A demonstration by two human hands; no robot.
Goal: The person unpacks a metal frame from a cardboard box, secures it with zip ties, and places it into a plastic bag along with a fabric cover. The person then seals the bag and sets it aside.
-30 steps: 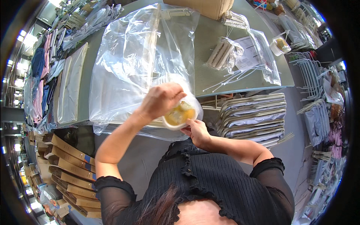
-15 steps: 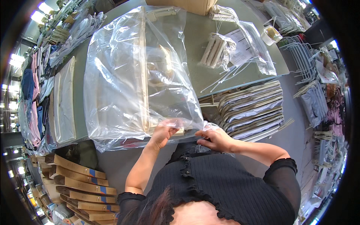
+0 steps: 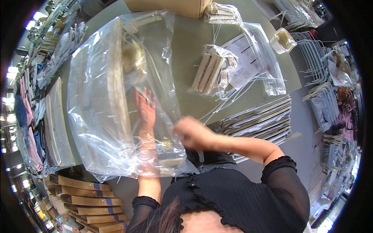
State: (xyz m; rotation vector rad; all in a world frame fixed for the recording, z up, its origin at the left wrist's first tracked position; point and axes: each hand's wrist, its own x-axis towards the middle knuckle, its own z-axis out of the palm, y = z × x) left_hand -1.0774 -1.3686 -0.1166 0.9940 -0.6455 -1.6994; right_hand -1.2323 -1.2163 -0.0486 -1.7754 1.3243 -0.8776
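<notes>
A large clear plastic bag [image 3: 93, 89] lies over the left part of the table, its mouth toward me. Through its film show a long cream-coloured bar [image 3: 117, 77] and a pale flat piece near the mouth. My left hand [image 3: 146, 110] reaches inside the bag, palm up with fingers spread, holding nothing; wrinkled film covers the forearm. Beside the bag's right edge, my right hand [image 3: 191, 133] is curled and smeared by motion. Whether it grips the film cannot be made out. A round yellowish thing [image 3: 133, 57], blurred, shows through the film ahead of my left hand.
Right of the bag lie wrapped cream bars [image 3: 208, 72], a printed sheet [image 3: 243, 58], thin white strips and a small plastic tub [image 3: 283, 40]. A cardboard box [image 3: 171, 7] stands at the far edge. Stacked frames [image 3: 258, 124] sit at right; folded cartons [image 3: 89, 200] stand at lower left.
My left hand has let go of the bag's near edge and pushed forward inside it. My right hand has moved left, and the bag has shifted left.
</notes>
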